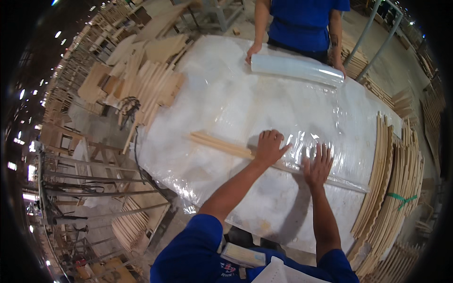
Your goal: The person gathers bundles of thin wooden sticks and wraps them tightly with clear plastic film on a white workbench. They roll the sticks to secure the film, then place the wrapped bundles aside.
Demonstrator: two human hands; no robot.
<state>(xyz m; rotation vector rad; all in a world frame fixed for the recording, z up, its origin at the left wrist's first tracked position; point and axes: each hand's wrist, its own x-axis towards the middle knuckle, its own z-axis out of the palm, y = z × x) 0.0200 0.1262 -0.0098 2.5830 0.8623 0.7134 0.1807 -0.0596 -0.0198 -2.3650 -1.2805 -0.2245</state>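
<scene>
Wrapping step: left hand (270,147) and right hand (318,165), fingers spread, press clear film (302,118) over wooden strips (222,145); smoothing likely follows.

I see my left hand (270,147) and right hand (318,165) pressed flat on clear film (302,141), apparently over long wooden strips (222,145).

A woodworking workshop: stacked curved wooden slats (391,188), timber offcuts (146,80).
</scene>
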